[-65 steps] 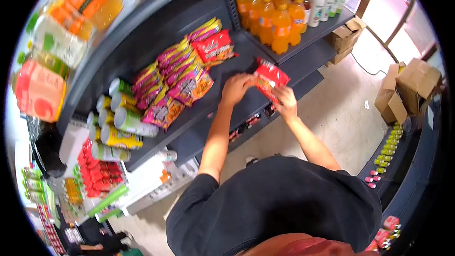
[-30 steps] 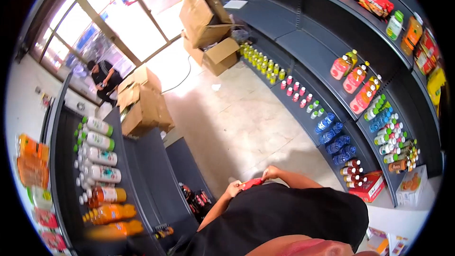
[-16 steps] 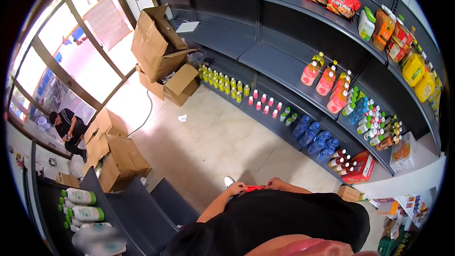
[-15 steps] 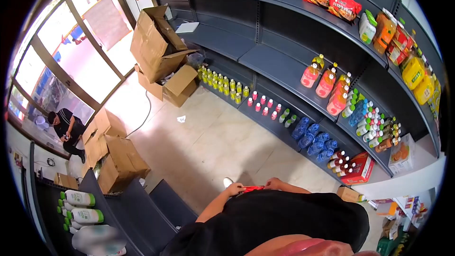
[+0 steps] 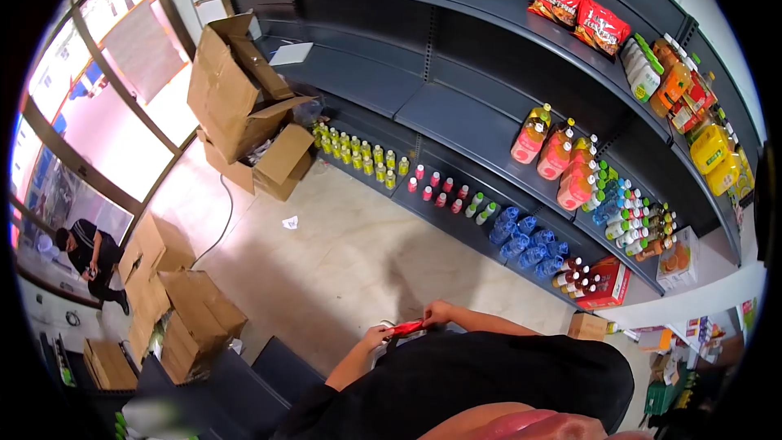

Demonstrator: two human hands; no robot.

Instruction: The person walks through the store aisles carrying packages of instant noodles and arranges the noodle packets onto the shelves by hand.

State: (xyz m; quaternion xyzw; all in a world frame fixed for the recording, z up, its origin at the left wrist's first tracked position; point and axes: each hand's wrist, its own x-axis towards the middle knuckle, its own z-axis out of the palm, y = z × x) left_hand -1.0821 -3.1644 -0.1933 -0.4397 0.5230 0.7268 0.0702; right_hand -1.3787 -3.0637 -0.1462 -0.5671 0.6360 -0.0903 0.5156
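Low in the view, close to my black shirt, a red packet (image 5: 406, 328) is held between both hands. My left hand (image 5: 377, 336) is closed on its left end, and my right hand (image 5: 438, 313) grips its right end. The packet is partly covered by my fingers. Farther off, two similar red packets (image 5: 601, 28) lie side by side on the upper shelf (image 5: 472, 10). Large pink-labelled bottles (image 5: 554, 155) stand on the shelf below.
Open cardboard boxes (image 5: 281, 155) sit on the floor by the glass doors, with more boxes (image 5: 195, 318) at the left. A person (image 5: 91, 259) in black is near the doors. Blue bottles (image 5: 529, 246) line the bottom shelf. A dark shelf (image 5: 285, 371) is at lower left.
The view has turned from the left shelf of snacks and orange bottles toward the opposite shelves. Both hands still hold the red packet, now close to my body, and have shifted slightly.
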